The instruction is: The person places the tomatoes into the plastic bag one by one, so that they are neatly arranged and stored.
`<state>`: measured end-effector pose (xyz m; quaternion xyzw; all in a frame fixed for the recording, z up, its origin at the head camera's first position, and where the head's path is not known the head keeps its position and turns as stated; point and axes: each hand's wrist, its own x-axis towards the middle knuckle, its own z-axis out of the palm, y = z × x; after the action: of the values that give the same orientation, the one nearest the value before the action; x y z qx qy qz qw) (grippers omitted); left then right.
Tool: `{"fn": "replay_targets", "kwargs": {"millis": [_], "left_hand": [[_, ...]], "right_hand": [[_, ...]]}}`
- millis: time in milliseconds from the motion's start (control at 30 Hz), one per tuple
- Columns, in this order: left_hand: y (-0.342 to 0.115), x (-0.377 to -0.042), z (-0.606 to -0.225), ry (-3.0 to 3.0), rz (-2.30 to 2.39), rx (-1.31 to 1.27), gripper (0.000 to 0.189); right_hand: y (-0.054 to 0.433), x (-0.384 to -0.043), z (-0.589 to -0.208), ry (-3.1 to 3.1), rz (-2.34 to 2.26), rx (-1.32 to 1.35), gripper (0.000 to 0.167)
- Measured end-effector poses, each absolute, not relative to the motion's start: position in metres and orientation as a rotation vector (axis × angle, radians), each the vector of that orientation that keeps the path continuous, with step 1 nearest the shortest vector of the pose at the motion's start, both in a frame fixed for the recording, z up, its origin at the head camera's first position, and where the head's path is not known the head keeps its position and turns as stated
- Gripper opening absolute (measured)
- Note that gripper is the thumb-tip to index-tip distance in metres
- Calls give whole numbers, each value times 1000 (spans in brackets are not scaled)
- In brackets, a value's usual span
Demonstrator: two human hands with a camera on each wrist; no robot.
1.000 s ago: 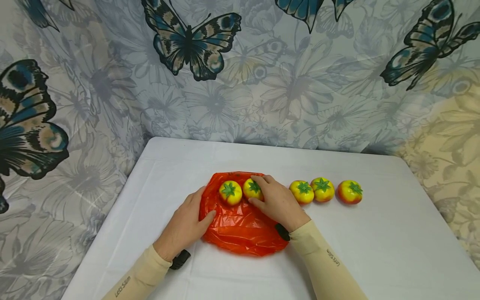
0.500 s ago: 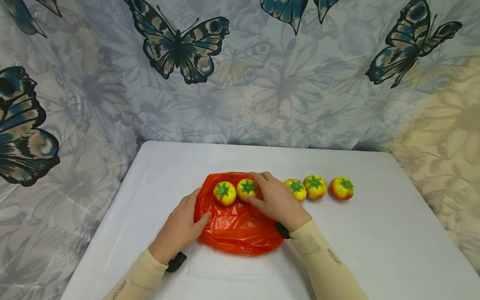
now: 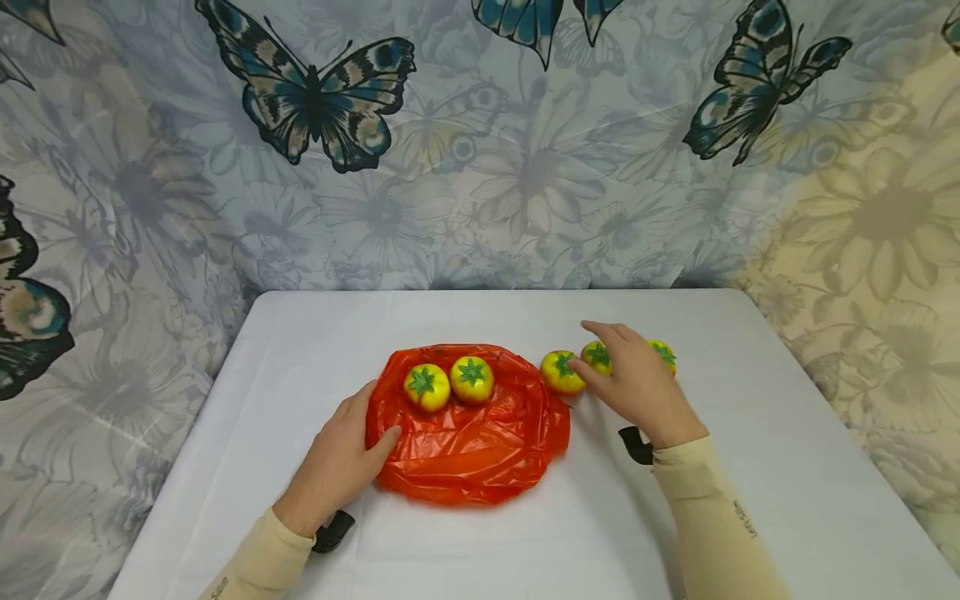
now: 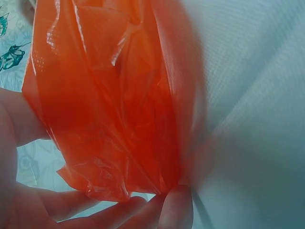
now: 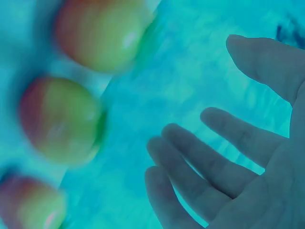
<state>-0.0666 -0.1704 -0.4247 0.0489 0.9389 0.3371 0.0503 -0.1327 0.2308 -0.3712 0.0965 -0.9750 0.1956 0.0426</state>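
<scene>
A red plastic bag [image 3: 465,450] lies on the white table with two yellow-and-red tomato-like fruits [image 3: 470,381] with green leaf caps resting in its hollow. My left hand [image 3: 337,446] holds the bag's left side, thumb over its top edge; the left wrist view shows fingertips [image 4: 176,205] curled against the red film [image 4: 109,95]. To the right, my right hand [image 3: 637,387] is spread above three more such fruits [image 3: 561,372], partly hiding the others. In the right wrist view its fingers [image 5: 200,157] are apart, holding nothing, beside the fruits [image 5: 62,119].
The white-covered table [image 3: 750,483] runs back to a patterned cloth wall [image 3: 480,208] with butterflies and flowers. Black wrist straps [image 3: 333,532] show below both hands.
My right hand has let go of the second fruit in the bag and moved right to the row of three. The left hand stays on the bag. The head view has swung rightward.
</scene>
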Motion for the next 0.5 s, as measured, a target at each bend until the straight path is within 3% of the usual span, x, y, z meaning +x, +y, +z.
{"fn": "replay_targets", "kwargs": {"millis": [200,500], "left_hand": [[-170,-67,-424,2844,1037,138,83],[-170,-67,-425,2843,1031,129,83]], "right_hand": [[276,-134,-379,-2934,593,133,66],[304,-144,-394,-2985,621,-21,72]]}}
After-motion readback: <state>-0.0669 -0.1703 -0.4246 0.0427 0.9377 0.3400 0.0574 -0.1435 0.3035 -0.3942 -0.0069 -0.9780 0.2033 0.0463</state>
